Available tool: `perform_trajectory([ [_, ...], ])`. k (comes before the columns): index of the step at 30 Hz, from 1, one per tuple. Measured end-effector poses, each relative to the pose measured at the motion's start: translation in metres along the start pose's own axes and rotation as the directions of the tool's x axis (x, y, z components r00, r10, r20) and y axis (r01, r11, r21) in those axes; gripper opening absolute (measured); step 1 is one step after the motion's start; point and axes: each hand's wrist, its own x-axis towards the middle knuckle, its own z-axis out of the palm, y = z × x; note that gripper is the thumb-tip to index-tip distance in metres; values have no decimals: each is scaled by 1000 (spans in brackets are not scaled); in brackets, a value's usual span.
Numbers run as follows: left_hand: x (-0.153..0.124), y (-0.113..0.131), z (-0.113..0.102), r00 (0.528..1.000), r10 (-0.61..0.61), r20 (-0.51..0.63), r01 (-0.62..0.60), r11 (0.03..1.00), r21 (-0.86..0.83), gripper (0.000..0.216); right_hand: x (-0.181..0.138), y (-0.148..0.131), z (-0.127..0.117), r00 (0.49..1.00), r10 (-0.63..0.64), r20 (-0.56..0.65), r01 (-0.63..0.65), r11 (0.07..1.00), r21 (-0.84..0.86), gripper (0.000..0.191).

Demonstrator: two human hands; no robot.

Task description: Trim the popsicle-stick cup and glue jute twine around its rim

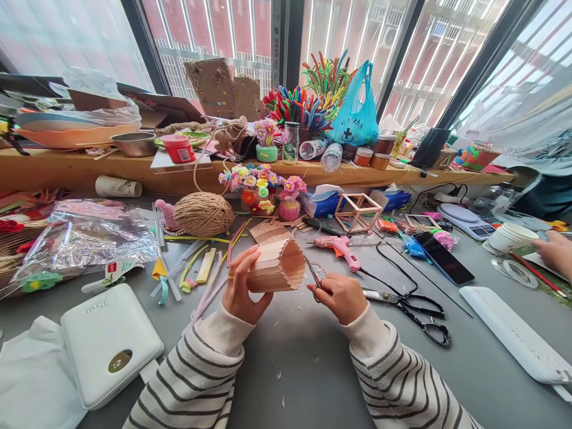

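Note:
My left hand [241, 280] is wrapped round a cup made of popsicle sticks [270, 269], tilted on its side with its open mouth to the right. In my right hand [343, 297] is a small pair of scissors [311, 268], the dark blades pointing up and left at the cup's rim. Whether the blades touch the wood I cannot tell. Just behind the cup lies a flat row of wooden sticks [270, 234]. A pink glue gun [342, 249] rests beyond my right hand, and large black-handled scissors [413, 304] lie to its right.
A twine ball [203, 213] and crochet flowers [257, 182] stand at the back. On the left are a white power bank [111, 345] and plastic packaging [89, 238]. A phone [442, 257], a long white device [513, 333] and another person's hand [556, 253] are on the right.

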Motion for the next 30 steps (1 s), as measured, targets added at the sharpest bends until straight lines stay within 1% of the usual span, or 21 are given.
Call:
perform_trajectory([
  [3,1,1,0,1000,-10,-7,10,1000,-12,68,0,-2,-3,1000,8,-15,-8,999,37,51],
  [8,2,3,1,1000,-7,24,8,999,-43,66,0,-9,-8,989,151,-4,-151,988,42,47],
  [10,1,3,1,999,0,42,2,999,-54,66,0,-10,-9,986,168,-17,-168,986,23,46],
  [12,0,2,1,999,-2,52,5,998,-60,66,0,-9,-8,990,136,-31,-136,991,0,47],
  [15,0,2,0,998,-11,58,15,998,-67,66,0,-5,-7,997,46,-54,-48,998,-36,49],
  [19,0,1,1,998,-23,52,26,998,-61,67,1,-1,-5,992,-44,-119,34,995,-91,54],
  [23,-2,0,2,998,-42,47,45,996,-73,70,2,0,-6,987,-90,-135,83,995,-55,55],
  [25,-2,0,2,998,-45,41,48,996,-80,70,2,0,-8,992,-56,-114,55,998,-16,54],
  [30,-1,1,3,998,-47,49,50,997,-66,70,2,-1,-10,996,90,-9,-89,994,68,52],
])
